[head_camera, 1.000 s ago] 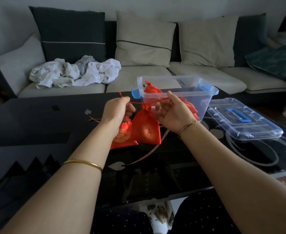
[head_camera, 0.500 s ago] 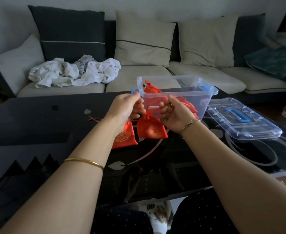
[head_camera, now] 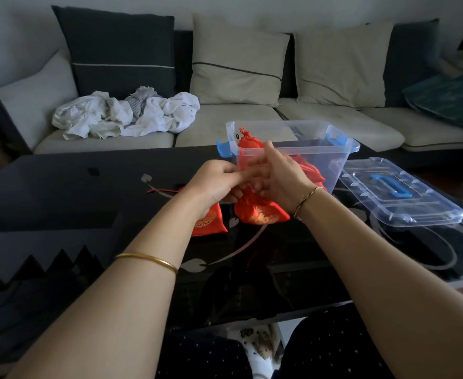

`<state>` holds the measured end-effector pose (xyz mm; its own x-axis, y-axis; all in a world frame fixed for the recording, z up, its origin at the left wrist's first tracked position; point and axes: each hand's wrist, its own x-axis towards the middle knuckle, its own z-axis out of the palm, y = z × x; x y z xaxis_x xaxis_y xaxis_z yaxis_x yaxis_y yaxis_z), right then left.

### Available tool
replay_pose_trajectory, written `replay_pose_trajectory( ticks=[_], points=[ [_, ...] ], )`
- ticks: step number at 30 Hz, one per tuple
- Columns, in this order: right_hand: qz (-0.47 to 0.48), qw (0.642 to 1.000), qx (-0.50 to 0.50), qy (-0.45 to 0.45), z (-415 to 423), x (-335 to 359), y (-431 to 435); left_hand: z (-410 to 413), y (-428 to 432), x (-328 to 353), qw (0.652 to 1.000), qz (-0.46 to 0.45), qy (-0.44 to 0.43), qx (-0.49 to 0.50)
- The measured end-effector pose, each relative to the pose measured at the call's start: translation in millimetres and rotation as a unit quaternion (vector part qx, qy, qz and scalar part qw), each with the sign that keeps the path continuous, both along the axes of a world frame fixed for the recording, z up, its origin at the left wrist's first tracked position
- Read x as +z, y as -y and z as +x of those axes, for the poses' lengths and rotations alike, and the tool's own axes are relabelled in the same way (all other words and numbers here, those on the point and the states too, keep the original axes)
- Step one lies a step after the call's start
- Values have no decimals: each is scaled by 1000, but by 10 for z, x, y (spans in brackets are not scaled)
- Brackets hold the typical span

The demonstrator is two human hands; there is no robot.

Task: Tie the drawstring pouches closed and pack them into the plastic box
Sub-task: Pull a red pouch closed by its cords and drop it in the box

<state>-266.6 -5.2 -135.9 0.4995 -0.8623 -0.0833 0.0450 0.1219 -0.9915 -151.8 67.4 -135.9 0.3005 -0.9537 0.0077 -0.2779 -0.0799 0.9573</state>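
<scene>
Inspection covers the black glass table (head_camera: 60, 187) and the items on it.

The left hand (head_camera: 214, 184) and right hand (head_camera: 282, 181) are brought together over the gathered neck of a red pouch (head_camera: 260, 214). The pouch is held at the neck by both hands and hangs below them. Whether its base touches the glass cannot be told. The left fingers are curled at the neck, with the forefinger laid toward the right hand. The lower right fingers are curled round the same neck and the upper ones are raised loosely. Which fingers hold the drawstring cannot be told.

A second pouch (head_camera: 209, 222) is laid flat on the table just left of the first and is partly covered by the left wrist. A red cord (head_camera: 162, 190) is trailed leftward over the glass beside it.

The box (head_camera: 331, 160), clear with blue latches, is stood open just behind the hands. Packed pouches (head_camera: 248, 143) are seen inside, one upright at the near left corner and others low to the right. The lid (head_camera: 399, 198) is laid flat on the table just right of the box.

A bangle (head_camera: 148, 259) is worn on the left forearm and a bracelet (head_camera: 305, 196) on the right wrist. A sofa (head_camera: 224, 127) is noted behind the table, with clothes (head_camera: 126, 113) heaped on it.
</scene>
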Motion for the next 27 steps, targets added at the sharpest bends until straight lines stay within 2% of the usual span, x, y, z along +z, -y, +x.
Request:
replay_pose_trajectory(
  ticks=[3,7,12,22,27],
  points=[
    [-24,999,14,-34,-6,-9,-37,25,-2,-9,1000,2,-19,12],
    [-108,989,42,-96,-11,-26,-51,37,0,-22,999,-12,-29,39],
    [-204,969,62,-128,7,-50,-54,51,17,-40,997,-19,-32,71],
    [-402,897,16,-182,16,-72,-78,43,45,-17,990,-12,-82,116],
    [-462,857,8,-229,51,-60,-89,50,31,21,985,-14,-110,131]
  ],
)
